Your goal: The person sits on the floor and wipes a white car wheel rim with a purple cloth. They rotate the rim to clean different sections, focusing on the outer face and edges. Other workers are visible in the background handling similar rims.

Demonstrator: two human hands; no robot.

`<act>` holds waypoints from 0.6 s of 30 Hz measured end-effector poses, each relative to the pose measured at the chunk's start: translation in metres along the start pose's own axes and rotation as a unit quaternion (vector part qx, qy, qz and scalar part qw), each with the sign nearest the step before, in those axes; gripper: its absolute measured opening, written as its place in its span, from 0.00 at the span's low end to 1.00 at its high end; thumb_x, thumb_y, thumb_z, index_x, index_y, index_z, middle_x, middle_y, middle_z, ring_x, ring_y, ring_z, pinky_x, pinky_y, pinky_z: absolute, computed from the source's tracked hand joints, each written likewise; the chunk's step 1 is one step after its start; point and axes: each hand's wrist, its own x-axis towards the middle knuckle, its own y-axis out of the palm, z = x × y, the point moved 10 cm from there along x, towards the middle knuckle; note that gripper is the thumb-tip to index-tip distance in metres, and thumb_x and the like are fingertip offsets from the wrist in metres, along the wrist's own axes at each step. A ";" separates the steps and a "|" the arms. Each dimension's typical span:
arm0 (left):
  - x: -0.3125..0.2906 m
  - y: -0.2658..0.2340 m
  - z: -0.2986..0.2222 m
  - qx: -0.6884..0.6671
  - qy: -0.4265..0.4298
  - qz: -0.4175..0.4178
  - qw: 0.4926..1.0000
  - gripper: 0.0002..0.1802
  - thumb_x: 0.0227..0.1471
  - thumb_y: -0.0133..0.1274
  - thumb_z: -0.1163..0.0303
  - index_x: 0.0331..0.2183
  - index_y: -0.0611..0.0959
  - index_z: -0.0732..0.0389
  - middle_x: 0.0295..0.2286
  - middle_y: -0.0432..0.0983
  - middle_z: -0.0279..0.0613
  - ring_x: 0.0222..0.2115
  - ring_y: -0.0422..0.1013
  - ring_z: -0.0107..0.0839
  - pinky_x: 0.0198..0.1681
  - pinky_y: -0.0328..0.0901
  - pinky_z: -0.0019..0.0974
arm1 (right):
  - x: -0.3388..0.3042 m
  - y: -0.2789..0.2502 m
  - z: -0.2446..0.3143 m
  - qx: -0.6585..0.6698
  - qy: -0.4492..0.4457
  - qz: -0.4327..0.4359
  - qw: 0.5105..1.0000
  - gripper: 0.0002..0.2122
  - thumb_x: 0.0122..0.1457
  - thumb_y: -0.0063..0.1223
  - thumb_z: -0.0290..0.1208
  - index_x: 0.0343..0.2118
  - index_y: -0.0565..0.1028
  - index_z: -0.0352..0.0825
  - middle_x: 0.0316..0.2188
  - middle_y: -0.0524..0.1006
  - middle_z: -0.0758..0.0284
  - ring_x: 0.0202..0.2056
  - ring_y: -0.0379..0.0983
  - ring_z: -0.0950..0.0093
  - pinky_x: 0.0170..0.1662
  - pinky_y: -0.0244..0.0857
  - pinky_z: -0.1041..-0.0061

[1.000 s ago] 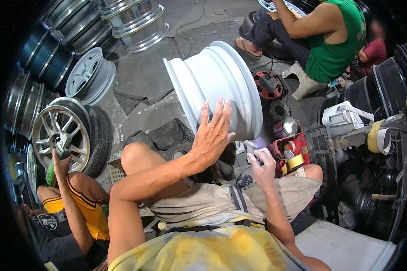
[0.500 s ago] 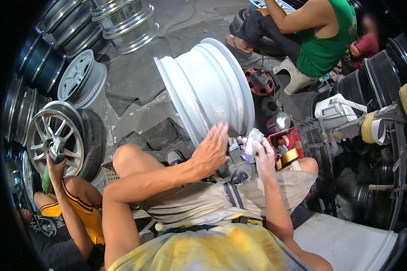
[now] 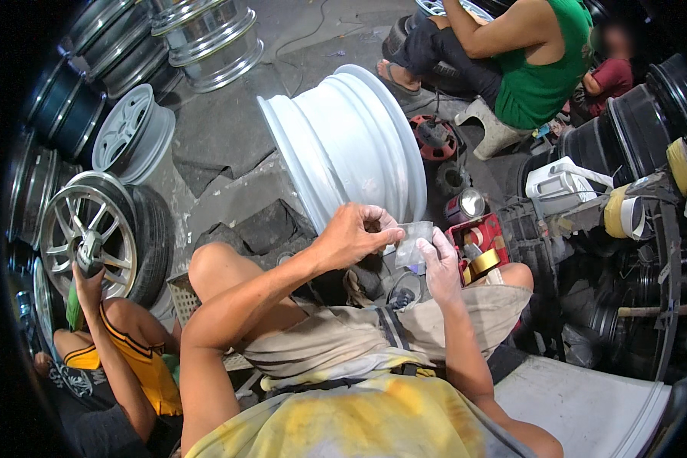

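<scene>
A small pale grey square sheet [image 3: 411, 248], thin and dusty, is held up between both my hands in front of my lap. My left hand [image 3: 356, 235] pinches its left edge between thumb and fingers. On the other side my right hand [image 3: 441, 267], whitened with dust, grips the sheet's right edge. Just beyond my hands lies a large white wheel rim [image 3: 343, 145] on its side, its barrel toward me. Smudged patches show on the barrel near my left hand.
To the right sits a red bin [image 3: 490, 229] with a yellow tape roll [image 3: 487, 263], beside an open can [image 3: 469, 204]. A person in green [image 3: 542, 69] sits beyond. At left, another person's hand [image 3: 91, 282] holds a tool against a spoked wheel [image 3: 91, 237]. Stacked rims [image 3: 206, 46] stand behind.
My left hand has come away from beside the white rim and taken hold of the sheet. The sheet, bunched in my right hand before, is now spread flat between both hands.
</scene>
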 end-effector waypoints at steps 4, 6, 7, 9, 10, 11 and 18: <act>-0.001 0.007 -0.006 -0.086 0.011 0.045 0.995 0.12 0.59 0.62 0.62 0.31 0.86 0.61 0.23 0.78 0.28 0.25 0.69 0.16 0.29 0.64 0.27 | -0.007 0.024 0.003 0.234 0.081 0.065 0.967 0.14 0.68 0.46 0.31 0.53 0.72 0.29 0.42 0.80 0.60 0.40 0.80 0.70 0.47 0.75 0.69; 0.000 0.009 -0.011 -0.102 0.040 0.054 0.993 0.11 0.59 0.62 0.63 0.31 0.86 0.61 0.24 0.78 0.29 0.26 0.69 0.16 0.30 0.64 0.27 | -0.012 0.041 0.008 0.310 0.137 0.130 0.932 0.16 0.69 0.45 0.34 0.53 0.71 0.30 0.41 0.80 0.58 0.39 0.80 0.67 0.44 0.76 0.65; 0.001 0.007 -0.012 -0.067 0.055 0.046 0.995 0.11 0.59 0.62 0.63 0.32 0.86 0.62 0.25 0.78 0.29 0.27 0.69 0.16 0.30 0.64 0.27 | -0.015 0.044 0.010 0.321 0.132 0.140 0.927 0.16 0.70 0.44 0.36 0.53 0.71 0.30 0.40 0.80 0.59 0.38 0.80 0.68 0.43 0.76 0.67; 0.001 0.002 -0.023 0.009 0.104 0.035 0.994 0.11 0.59 0.62 0.64 0.33 0.86 0.63 0.26 0.79 0.30 0.29 0.70 0.18 0.32 0.65 0.27 | -0.017 0.051 0.015 0.341 0.122 0.162 0.918 0.17 0.70 0.44 0.39 0.52 0.71 0.30 0.38 0.80 0.61 0.36 0.79 0.71 0.41 0.75 0.70; -0.001 -0.014 -0.040 0.046 0.139 -0.013 0.989 0.11 0.59 0.62 0.64 0.33 0.86 0.63 0.26 0.79 0.30 0.29 0.70 0.18 0.32 0.66 0.27 | -0.015 0.042 0.010 0.283 0.111 0.127 0.944 0.16 0.70 0.45 0.39 0.51 0.72 0.31 0.37 0.79 0.62 0.35 0.78 0.73 0.40 0.75 0.72; -0.006 -0.032 -0.056 0.083 0.169 -0.064 0.980 0.11 0.59 0.61 0.64 0.33 0.86 0.63 0.26 0.79 0.30 0.29 0.71 0.19 0.32 0.66 0.27 | -0.013 0.033 0.005 0.225 0.102 0.096 0.964 0.16 0.70 0.46 0.39 0.51 0.72 0.32 0.36 0.79 0.63 0.34 0.78 0.74 0.39 0.74 0.73; -0.052 -0.240 -0.042 0.138 0.142 -0.471 0.859 0.17 0.62 0.57 0.59 0.41 0.84 0.66 0.26 0.78 0.35 0.25 0.72 0.21 0.30 0.69 0.28 | -0.010 0.012 0.004 -0.227 -0.092 -0.019 0.969 0.12 0.67 0.52 0.33 0.45 0.75 0.27 0.30 0.79 0.66 0.32 0.72 0.79 0.39 0.69 0.75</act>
